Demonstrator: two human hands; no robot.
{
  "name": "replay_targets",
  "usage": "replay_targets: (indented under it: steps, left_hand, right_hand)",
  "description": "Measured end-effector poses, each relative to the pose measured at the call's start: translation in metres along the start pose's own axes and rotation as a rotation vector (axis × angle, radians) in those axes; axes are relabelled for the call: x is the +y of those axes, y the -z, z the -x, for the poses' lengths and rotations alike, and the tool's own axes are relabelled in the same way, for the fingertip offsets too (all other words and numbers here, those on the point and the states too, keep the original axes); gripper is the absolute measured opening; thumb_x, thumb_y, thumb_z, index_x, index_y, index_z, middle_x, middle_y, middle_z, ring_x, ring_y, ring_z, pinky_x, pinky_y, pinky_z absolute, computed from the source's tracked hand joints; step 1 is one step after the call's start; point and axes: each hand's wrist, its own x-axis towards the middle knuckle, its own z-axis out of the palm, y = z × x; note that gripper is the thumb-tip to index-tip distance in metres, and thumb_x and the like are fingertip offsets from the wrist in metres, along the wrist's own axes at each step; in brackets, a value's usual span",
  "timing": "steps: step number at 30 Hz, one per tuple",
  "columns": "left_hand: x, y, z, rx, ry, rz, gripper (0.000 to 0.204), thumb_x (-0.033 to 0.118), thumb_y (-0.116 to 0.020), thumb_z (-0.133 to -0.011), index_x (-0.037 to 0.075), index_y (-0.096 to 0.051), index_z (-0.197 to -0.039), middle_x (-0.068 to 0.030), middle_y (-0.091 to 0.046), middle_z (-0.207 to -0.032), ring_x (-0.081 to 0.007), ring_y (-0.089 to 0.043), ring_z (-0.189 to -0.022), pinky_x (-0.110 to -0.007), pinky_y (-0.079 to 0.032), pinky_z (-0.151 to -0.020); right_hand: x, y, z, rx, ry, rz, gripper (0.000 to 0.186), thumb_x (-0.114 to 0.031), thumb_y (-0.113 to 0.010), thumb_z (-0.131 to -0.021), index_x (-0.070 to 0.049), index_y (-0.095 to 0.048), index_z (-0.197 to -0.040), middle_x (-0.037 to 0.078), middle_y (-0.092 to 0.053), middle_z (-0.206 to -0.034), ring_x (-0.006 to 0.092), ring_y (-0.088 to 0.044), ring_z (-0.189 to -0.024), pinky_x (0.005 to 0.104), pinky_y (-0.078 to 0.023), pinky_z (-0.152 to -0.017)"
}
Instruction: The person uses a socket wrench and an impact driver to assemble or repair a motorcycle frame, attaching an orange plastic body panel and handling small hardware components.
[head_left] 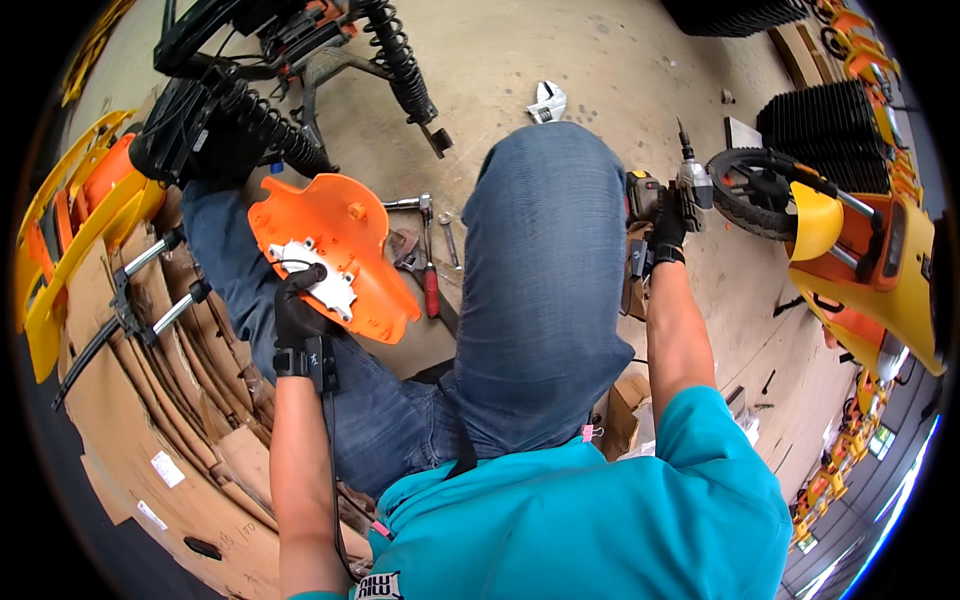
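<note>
1. Teal shirt (600, 520) nearest; raised denim knee (545, 260) just beyond.
2. Orange panel (370, 225): left of the knee, held tilted in front of the left leg; white plate (335, 292) on its upturned face.
3. Left hand (300, 308), black-gloved: fingers closed on the panel's near edge, thumb over the plate; undersides hidden.
4. Right hand (668, 222), gloved: fingers curled round a power driver (692, 185), right of the knee.
5. Floor, between panel and knee: red-handled tool (431, 290), wrench (448, 240).
6. Farther right: wheel (730, 200). Left: cardboard (150, 420).
</note>
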Motion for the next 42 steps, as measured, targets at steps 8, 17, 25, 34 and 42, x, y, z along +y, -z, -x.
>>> replay_targets:
  steps: [8,17,25,34,42]
  left_hand:
    - [0.003,-0.012,0.006,-0.093,0.061,0.156,0.016,-0.003,-0.057,-0.077,0.003,-0.056,-0.093,-0.0085,-0.06,-0.086,-0.0247,-0.062,-0.079,-0.037,-0.052,-0.074]
    - [-0.009,0.014,-0.007,-0.137,0.102,0.15,0.012,-0.003,-0.055,-0.079,0.001,-0.054,-0.091,-0.0082,-0.058,-0.084,-0.0238,-0.06,-0.08,-0.036,-0.051,-0.075]
    - [-0.01,0.002,-0.009,-0.099,0.173,0.156,0.033,-0.006,-0.053,-0.078,0.001,-0.051,-0.109,-0.0092,-0.059,-0.099,-0.0269,-0.061,-0.092,-0.039,-0.052,-0.086]
    - [-0.017,0.018,-0.019,-0.082,0.188,0.1,0.024,-0.005,-0.056,-0.076,0.002,-0.053,-0.099,-0.0091,-0.059,-0.088,-0.0265,-0.062,-0.081,-0.04,-0.053,-0.079]
    - [-0.016,0.022,-0.02,-0.072,0.229,0.049,0.008,0.001,-0.056,-0.08,0.004,-0.055,-0.087,-0.0073,-0.058,-0.082,-0.0243,-0.06,-0.076,-0.039,-0.052,-0.077]
  right_hand:
    - [-0.066,-0.048,0.039,-0.222,0.022,0.082,0.018,-0.021,-0.069,-0.08,-0.012,-0.062,-0.094,0.0,-0.057,-0.071,0.013,-0.054,-0.063,0.0285,-0.042,-0.057]
    - [-0.117,-0.083,0.043,-0.457,0.224,0.093,0.047,-0.007,-0.068,-0.077,-0.013,-0.057,-0.122,0.001,-0.059,-0.112,0.0137,-0.056,-0.101,0.0307,-0.049,-0.079]
    - [-0.113,-0.11,0.13,-0.262,0.016,0.147,0.027,-0.024,-0.064,-0.086,-0.013,-0.064,-0.111,-0.004,-0.062,-0.103,0.0088,-0.056,-0.094,0.0287,-0.046,-0.075]
    - [-0.081,-0.106,0.169,-0.223,0.048,0.296,0.026,-0.024,-0.063,-0.087,-0.012,-0.064,-0.11,-0.002,-0.062,-0.102,0.0095,-0.056,-0.093,0.0286,-0.046,-0.076]
    - [-0.069,-0.133,0.188,-0.244,0.102,0.35,0.026,-0.025,-0.062,-0.088,-0.011,-0.064,-0.11,-0.001,-0.062,-0.101,0.0101,-0.056,-0.093,0.0285,-0.046,-0.076]
